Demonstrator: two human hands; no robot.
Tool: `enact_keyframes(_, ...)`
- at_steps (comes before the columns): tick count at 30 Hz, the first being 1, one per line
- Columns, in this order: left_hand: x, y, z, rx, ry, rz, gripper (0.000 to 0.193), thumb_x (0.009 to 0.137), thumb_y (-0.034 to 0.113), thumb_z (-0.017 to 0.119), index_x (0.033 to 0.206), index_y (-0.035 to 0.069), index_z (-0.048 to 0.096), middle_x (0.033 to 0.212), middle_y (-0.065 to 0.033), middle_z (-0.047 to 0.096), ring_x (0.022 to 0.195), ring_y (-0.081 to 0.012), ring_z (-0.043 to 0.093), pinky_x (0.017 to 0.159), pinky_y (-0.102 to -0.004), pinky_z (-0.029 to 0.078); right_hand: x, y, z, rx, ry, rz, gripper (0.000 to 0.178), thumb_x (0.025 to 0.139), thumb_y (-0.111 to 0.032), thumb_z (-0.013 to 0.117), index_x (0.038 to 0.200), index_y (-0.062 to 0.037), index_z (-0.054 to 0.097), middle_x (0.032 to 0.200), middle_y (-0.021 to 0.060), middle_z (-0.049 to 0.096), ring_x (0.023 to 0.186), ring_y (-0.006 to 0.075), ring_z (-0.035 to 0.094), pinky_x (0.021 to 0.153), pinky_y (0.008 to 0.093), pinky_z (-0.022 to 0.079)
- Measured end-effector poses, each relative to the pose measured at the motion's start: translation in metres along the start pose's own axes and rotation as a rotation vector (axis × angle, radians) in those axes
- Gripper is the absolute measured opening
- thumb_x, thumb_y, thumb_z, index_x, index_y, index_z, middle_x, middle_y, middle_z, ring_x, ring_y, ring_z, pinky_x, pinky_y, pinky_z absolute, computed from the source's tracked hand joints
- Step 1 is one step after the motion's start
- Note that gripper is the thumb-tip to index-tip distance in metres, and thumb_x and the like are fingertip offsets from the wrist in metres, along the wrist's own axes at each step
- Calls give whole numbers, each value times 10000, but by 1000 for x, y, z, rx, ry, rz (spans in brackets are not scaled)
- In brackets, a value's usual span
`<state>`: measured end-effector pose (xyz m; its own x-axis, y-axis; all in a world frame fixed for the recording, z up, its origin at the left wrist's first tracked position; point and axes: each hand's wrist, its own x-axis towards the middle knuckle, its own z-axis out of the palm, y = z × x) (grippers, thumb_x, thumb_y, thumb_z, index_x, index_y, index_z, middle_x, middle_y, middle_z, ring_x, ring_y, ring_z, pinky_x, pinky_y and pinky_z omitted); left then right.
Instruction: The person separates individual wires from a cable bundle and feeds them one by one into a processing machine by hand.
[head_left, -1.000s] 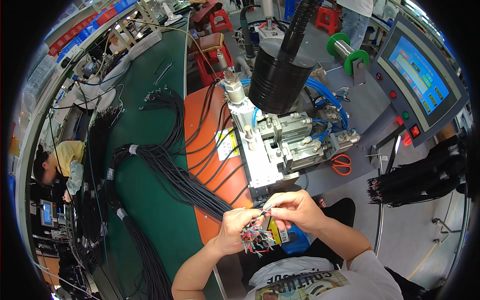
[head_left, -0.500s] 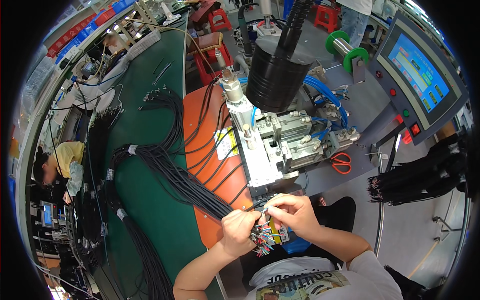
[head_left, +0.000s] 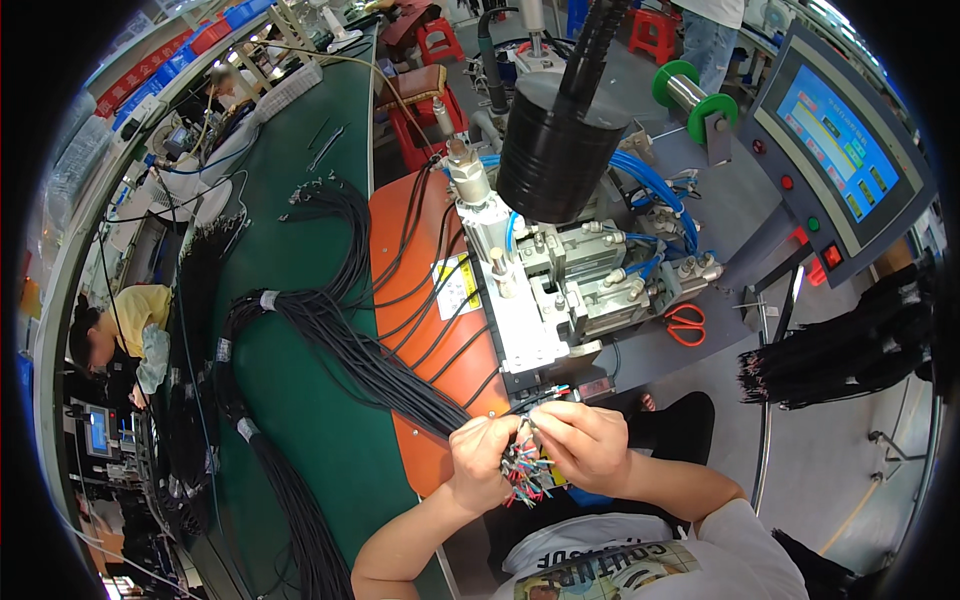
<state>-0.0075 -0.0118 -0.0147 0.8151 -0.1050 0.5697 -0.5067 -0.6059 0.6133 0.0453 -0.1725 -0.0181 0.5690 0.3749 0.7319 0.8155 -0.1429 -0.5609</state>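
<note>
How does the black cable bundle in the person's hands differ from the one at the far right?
The held bundle runs across the green table and orange board; the far bundle sits apart, floor showing below it. The held bundle's coloured wires spread out, red, blue and white; the far bundle shows only small pale or reddish tips. Both gather many slim black cables.

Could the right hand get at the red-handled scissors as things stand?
Probably yes: the scissors lie uncovered on the grey tabletop, ahead and to the right of the right hand. That hand is busy at the coloured wire ends, though, so it would likely have to leave them first.
</note>
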Motion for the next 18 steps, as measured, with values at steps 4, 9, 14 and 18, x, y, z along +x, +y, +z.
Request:
enact_keyframes(4,0,1,0,0,8,-16,289,636,83,721,883,25,582,650,-64,571,527,-230,559,507,-328,403,5,-4,-6,337,-84,327,162,793,11,651,953,13,631,885,115,623,667,164,621,571,256,492)
enact_keyframes(9,6,2,-5,-32,-59,-19,339,628,75,724,937,21,594,733,-80,621,544,-254,572,538,-330,434,12,3,-14,949,-187,751,97,892,48,523,921,53,616,933,81,567,678,99,568,580,220,471)
enact_keyframes(14,5,6,-16,-375,14,-289,216,818,-9,660,1003,10,550,757,-75,643,641,-105,622,518,-242,465,-26,8,-12,196,-399,44,90,772,-84,629,856,-53,619,923,65,617,810,224,604,736,343,479)
enact_keyframes(18,13,10,-20,-283,-150,-355,287,802,-26,669,1015,0,478,730,-56,611,647,-112,608,579,-240,465,-57,-16,0,180,-621,-385,222,770,-169,625,937,-23,615,1052,108,607,1067,250,559,924,389,425)
